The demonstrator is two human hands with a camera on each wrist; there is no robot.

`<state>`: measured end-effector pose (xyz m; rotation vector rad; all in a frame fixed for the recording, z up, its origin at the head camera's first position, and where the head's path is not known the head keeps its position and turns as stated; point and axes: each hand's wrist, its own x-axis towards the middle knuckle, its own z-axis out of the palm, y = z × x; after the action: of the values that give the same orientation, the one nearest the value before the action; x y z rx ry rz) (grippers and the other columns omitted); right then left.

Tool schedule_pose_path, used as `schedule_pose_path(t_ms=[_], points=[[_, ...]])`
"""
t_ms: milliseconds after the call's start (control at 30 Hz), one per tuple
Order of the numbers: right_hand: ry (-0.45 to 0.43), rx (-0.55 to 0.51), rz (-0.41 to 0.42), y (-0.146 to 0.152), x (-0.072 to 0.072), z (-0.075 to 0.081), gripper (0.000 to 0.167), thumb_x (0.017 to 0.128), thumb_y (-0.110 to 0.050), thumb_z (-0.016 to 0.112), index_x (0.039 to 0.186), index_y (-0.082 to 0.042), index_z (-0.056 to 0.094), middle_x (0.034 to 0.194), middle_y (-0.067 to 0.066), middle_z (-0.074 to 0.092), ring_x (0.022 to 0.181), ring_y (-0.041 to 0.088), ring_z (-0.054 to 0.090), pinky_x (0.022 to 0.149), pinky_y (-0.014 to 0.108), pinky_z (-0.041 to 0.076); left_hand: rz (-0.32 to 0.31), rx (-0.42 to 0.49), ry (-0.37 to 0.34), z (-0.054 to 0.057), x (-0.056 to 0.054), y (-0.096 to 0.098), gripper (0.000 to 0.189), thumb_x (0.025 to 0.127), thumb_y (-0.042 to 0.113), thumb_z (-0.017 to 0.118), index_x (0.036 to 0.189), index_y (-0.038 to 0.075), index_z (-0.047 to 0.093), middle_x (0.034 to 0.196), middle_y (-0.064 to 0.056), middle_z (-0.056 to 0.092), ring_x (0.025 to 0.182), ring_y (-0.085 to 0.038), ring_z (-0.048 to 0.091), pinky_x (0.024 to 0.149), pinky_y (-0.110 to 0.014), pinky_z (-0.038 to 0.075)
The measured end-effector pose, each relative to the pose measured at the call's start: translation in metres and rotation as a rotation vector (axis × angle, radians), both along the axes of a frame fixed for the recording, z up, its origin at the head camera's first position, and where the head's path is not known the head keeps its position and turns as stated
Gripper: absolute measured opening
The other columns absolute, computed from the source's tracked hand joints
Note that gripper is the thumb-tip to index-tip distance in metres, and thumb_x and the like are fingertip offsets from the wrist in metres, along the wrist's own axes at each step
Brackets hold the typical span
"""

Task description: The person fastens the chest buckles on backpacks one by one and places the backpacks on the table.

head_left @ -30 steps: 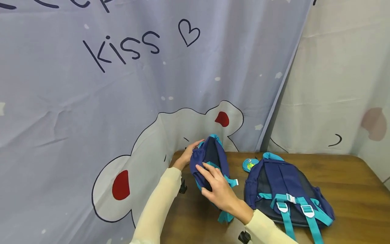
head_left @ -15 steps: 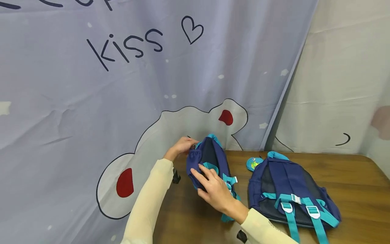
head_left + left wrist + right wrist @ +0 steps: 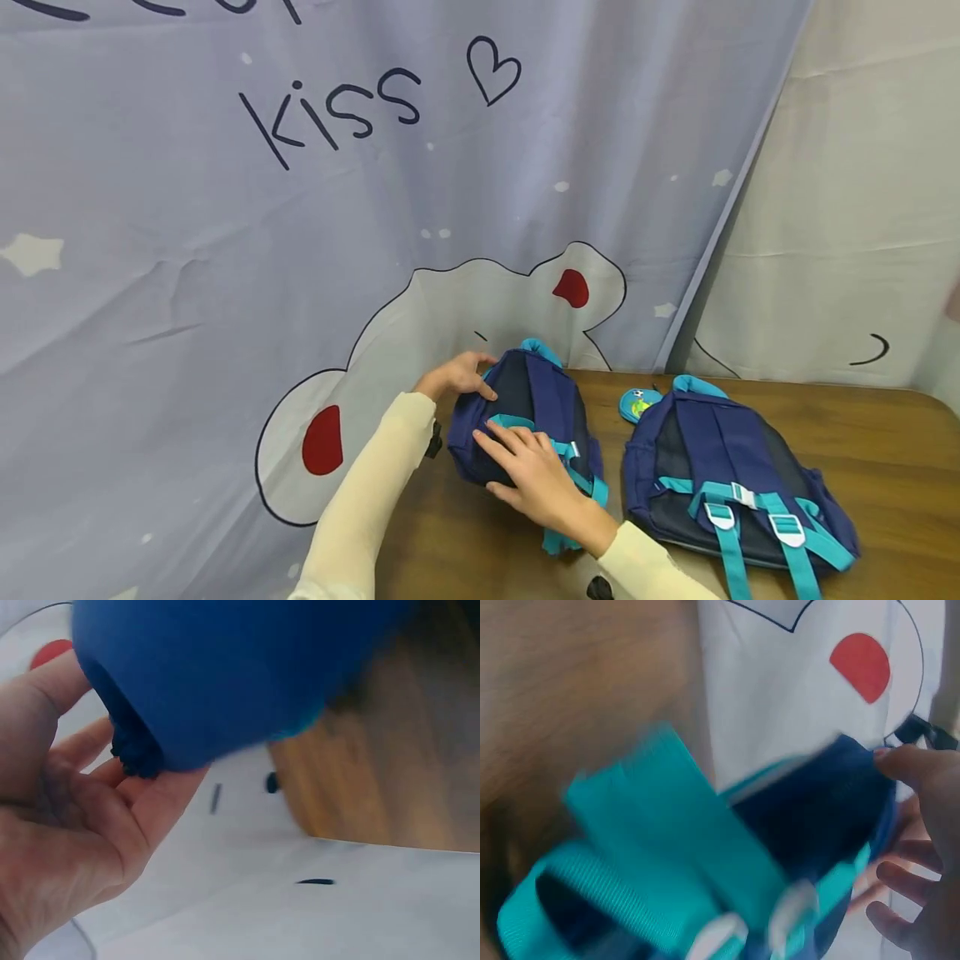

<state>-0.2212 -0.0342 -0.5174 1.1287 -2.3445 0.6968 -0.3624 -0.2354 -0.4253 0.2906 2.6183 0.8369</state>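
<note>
A small navy backpack (image 3: 553,402) with a black back panel and teal straps (image 3: 682,817) stands tilted near the curtain, its strap side towards the head camera. My left hand (image 3: 459,377) grips its upper left side, thumb on the panel and fingers behind. In the left wrist view, blurred blue fabric (image 3: 225,675) lies between that hand's thumb and fingers. My right hand (image 3: 538,482) rests on the lower strap side with fingers spread. In the right wrist view, the right thumb (image 3: 904,761) touches the bag's edge, while the other fingers look loosely bent and apart from it.
A larger navy backpack (image 3: 701,433) with teal straps and white buckles lies to the right on the wooden table (image 3: 892,467). A round teal tag (image 3: 637,405) sits by its top. A printed curtain (image 3: 360,217) hangs along the table's back and left.
The small backpack has turned so that its strap side faces the head camera more fully. My left hand has come from behind its edge, thumb now over the panel. The right hand stays against it.
</note>
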Motion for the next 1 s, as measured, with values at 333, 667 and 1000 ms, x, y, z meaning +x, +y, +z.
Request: schedule_pose_path(t_ms=[333, 667, 1000], points=[[-0.194, -0.003, -0.060, 0.064, -0.018, -0.039, 0.068, 0.090, -0.037, 0.086, 0.150, -0.015, 0.060, 0.151, 0.012, 0.061, 0.131, 0.032, 0.056, 0.100, 0.061, 0.046, 0.126, 0.148, -0.010, -0.061, 0.011, -0.023, 0.075, 0.085, 0.000, 0.085, 0.153, 0.005, 0.053, 0.159, -0.028, 0.047, 0.142, -0.048, 0.052, 0.109, -0.054, 0.051], [-0.313, 0.026, -0.156, 0.092, -0.025, -0.059, 0.073, 0.088, -0.041, 0.086, 0.151, -0.018, 0.059, 0.149, 0.005, 0.063, 0.133, 0.029, 0.056, 0.103, 0.057, 0.042, 0.243, 0.095, 0.097, -0.116, 0.026, -0.025, 0.072, 0.081, -0.003, 0.086, 0.147, 0.000, 0.058, 0.124, -0.025, 0.073, 0.113, -0.039, 0.071, 0.093, -0.047, 0.060], [-0.408, 0.071, -0.232, 0.100, -0.027, -0.075, 0.078, 0.083, -0.051, 0.088, 0.147, -0.014, 0.062, 0.137, 0.002, 0.071, 0.123, 0.023, 0.058, 0.092, 0.050, 0.040, 0.270, 0.212, 0.314, -0.151, 0.039, -0.016, 0.057, 0.088, 0.001, 0.079, 0.143, -0.002, 0.062, 0.126, -0.026, 0.072, 0.120, -0.044, 0.067, 0.104, -0.058, 0.053]])
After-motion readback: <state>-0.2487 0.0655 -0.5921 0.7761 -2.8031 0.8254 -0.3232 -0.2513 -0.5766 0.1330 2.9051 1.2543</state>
